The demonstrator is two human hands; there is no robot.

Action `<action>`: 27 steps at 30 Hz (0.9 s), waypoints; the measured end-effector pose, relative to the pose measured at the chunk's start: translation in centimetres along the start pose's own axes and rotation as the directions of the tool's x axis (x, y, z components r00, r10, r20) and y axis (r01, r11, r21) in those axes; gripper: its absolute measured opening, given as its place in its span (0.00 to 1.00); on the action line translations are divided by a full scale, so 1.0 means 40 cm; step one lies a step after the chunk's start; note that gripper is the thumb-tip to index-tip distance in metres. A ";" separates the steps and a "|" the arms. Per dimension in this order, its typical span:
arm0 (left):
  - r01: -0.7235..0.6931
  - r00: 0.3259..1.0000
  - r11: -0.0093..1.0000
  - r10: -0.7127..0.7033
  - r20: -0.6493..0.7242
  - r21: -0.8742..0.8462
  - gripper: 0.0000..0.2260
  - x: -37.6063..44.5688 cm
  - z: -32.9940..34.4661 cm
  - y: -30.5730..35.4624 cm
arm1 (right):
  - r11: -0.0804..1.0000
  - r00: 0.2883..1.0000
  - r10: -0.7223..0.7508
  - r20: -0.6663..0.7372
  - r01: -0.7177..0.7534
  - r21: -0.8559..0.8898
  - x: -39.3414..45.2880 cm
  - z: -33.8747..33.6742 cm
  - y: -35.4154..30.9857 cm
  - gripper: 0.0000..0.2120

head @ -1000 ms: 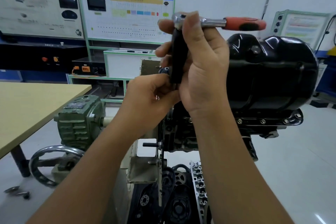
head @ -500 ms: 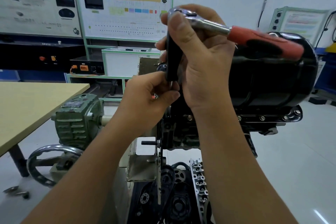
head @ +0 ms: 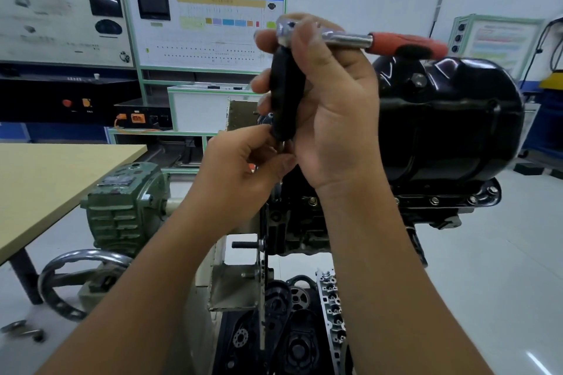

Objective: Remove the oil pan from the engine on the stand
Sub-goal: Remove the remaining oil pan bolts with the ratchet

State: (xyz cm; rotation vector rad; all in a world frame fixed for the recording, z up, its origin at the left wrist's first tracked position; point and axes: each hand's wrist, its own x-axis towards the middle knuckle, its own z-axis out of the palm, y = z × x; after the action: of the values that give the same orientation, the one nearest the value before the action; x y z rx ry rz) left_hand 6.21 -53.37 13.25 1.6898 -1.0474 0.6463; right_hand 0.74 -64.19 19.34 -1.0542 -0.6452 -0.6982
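Black oil pan [head: 451, 119] up top on the inverted engine [head: 304, 222], centre-right of view, flange w/ bolts [head: 434, 200] along its lower edge, still seated on the block. Engine clamped to the stand bracket [head: 234, 289].

In front of the pan: right hand [head: 329, 106] raised, palm toward camera, wrist bent back, forearm rising from bottom right. Fingers and thumb wrapped round the black socket/extension [head: 285, 94] hanging down from the ratchet head [head: 286, 29]; thumb over the head. Ratchet [head: 350, 39] horizontal, chrome shank and red-black handle [head: 408, 45] pointing right, above the pan's top, not touching it as far as visible.

Left hand [head: 243, 173] just below, forearm coming up from bottom left, back of hand to camera. Fingertips curled in, pinching at the lower tip of the socket; what sits between them too hidden to tell. Both hands touching at that spot.

Left of engine: green gearbox [head: 122, 207] w/ steel handwheel [head: 79, 280]. Wooden table [head: 45, 179] far left. Cylinder head [head: 332, 304] and black covers on floor below. Training boards [head: 204, 21] along back wall.
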 end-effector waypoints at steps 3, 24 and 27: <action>0.013 0.997 0.999 -0.011 -0.070 0.033 0.06 -0.002 0.007 -0.005 | 0.968 0.981 -0.190 -0.032 0.182 -0.174 -0.001 0.006 0.010 0.08; -0.040 0.999 0.997 0.042 0.032 -0.069 0.04 -0.005 -0.005 -0.011 | 0.996 0.991 -0.084 0.102 0.088 -0.034 0.001 -0.006 0.000 0.06; -0.021 0.999 0.997 0.018 -0.051 -0.068 0.06 -0.003 0.007 -0.012 | 0.885 0.942 -0.320 0.103 0.336 -0.323 0.005 0.005 0.022 0.07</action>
State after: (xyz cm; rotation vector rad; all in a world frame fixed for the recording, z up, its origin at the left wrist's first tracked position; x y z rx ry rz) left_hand 6.56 -53.52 12.83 1.5982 -1.0403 0.6554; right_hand 1.53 -63.77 19.10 -1.2939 -0.7726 -1.1120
